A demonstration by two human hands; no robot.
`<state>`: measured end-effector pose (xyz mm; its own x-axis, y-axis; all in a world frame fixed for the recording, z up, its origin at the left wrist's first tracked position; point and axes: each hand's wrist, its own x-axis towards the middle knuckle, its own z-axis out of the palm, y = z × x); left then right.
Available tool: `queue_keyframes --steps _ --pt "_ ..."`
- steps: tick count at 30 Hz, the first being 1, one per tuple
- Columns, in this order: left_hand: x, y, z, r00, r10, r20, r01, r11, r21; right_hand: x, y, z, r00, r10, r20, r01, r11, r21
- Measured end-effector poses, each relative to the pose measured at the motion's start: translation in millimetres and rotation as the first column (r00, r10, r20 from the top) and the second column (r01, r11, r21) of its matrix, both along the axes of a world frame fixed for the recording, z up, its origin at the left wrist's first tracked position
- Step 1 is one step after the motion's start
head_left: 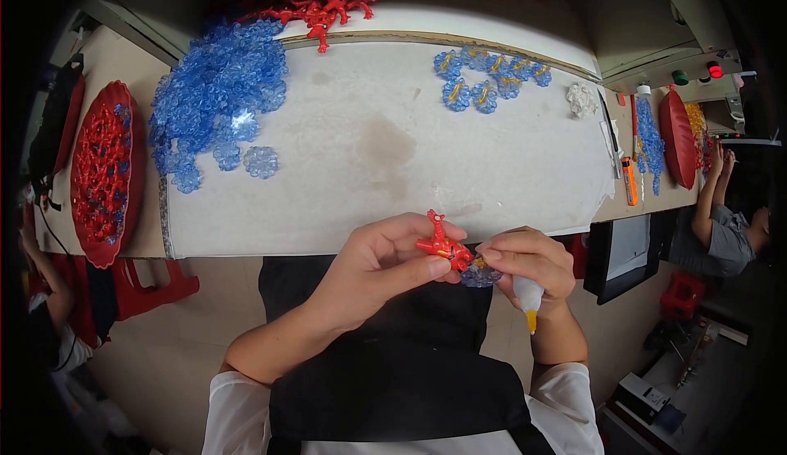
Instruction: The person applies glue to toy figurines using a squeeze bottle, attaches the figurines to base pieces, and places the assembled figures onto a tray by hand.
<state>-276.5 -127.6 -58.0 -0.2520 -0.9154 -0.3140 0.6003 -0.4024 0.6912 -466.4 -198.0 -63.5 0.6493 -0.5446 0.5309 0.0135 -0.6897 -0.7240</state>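
Observation:
My left hand is closed on a small red animal figure, gripped between thumb and fingers just over the table's front edge. Right beside it, the fingertips of my right hand pinch a clear blue flower-shaped piece with a yellow spot on it. The figure's lower end touches or nearly touches that piece; I cannot tell which. A white squeeze bottle with a yellow tip is also tucked in my right hand, its tip pointing down toward me.
A heap of blue flower pieces lies at the left, near red figures. Blue pieces with yellow marks sit at the back right, beside a crumpled white wad. A red tray stands far left, an orange cutter right. Co-workers sit either side.

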Motion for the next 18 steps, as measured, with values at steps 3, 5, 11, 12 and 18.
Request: queue_keyframes --steps 3,5,11,12,18 --pt "1.1 0.9 -1.5 0.999 -0.033 -0.013 0.033 0.999 -0.025 0.6 -1.0 -0.9 1.0 0.002 0.007 -0.002 1.0 -0.011" --pt "0.9 1.3 -2.0 0.999 -0.032 -0.015 0.031 0.999 -0.031 0.7 -0.7 -0.5 1.0 0.005 0.001 -0.005 1.0 -0.011" --pt "3.8 -0.1 -2.6 0.996 -0.083 0.012 0.084 0.996 -0.027 0.7 -1.8 4.9 0.999 0.022 -0.038 -0.022 1.0 -0.001" --pt "4.1 -0.2 -2.9 0.997 -0.083 0.011 0.083 0.996 -0.026 0.8 -1.9 5.9 0.998 0.024 -0.051 -0.024 1.0 -0.007" --pt "6.3 -3.7 1.3 0.991 -0.13 0.01 0.13 0.991 -0.022 1.5 -4.0 12.4 0.995 0.02 -0.094 -0.029 0.995 -0.091"
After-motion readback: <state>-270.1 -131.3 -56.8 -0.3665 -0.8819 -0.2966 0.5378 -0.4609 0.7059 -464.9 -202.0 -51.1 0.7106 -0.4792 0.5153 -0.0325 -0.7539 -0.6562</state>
